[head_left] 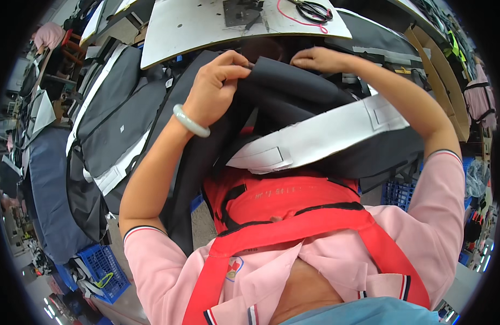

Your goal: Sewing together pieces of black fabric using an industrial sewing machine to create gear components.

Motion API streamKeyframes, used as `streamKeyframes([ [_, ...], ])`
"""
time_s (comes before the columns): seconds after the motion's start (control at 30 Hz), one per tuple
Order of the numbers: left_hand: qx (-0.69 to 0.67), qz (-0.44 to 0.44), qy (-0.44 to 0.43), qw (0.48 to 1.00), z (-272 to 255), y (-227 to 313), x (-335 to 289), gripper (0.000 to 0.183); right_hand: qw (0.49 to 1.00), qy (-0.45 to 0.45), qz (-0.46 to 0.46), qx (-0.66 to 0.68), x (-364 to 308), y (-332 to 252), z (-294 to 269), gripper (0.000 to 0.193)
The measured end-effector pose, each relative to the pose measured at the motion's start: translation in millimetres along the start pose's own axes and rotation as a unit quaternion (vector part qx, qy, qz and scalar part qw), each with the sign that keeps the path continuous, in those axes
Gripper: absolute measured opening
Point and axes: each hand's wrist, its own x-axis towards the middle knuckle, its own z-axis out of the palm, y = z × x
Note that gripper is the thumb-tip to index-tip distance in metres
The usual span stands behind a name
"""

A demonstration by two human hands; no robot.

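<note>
A large dark fabric piece (298, 81) is bunched and folded across my lap, below the edge of the table. My left hand (213, 89), with a pale bangle on its wrist, pinches the left end of a fold between thumb and fingers. At the far side of the same fold, my right hand (321, 59) has its fingers curled onto the fabric; its fingertips are partly hidden. A long white strip (328, 135) with dark outlines near its ends lies slantwise over the dark fabric, nearer to my red apron (293, 197).
Ahead stands a white tabletop (190, 24) with black-handled scissors (314, 11) and a pink cord (298, 20). Dark panels with white edging (117, 111) are piled at the left. A cardboard box (442, 81) is at the right, and a blue crate (106, 273) sits at lower left.
</note>
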Motion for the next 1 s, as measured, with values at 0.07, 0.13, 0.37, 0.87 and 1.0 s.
streamKeyframes([
  [0.07,-0.005,0.024,0.025,0.999,-1,11,-7,0.023,0.996,-0.07,0.044,-0.03,13,35,31,0.045],
  [0.13,-0.009,0.02,0.013,1.0,-3,16,-12,0.023,0.992,-0.11,0.052,-0.035,25,56,44,0.047],
  [0.37,-0.047,-0.034,0.004,0.998,-10,-3,-14,0.034,0.939,-0.003,0.086,0.334,-13,17,42,0.035],
  [0.87,-0.097,-0.275,-0.048,0.955,-9,-66,38,0.023,0.861,-0.473,-0.186,0.0,-131,-168,20,0.052],
  [1.0,-0.109,-0.219,-0.082,0.966,-21,-19,29,0.018,0.964,0.095,-0.17,0.18,-59,-147,-23,0.04],
])
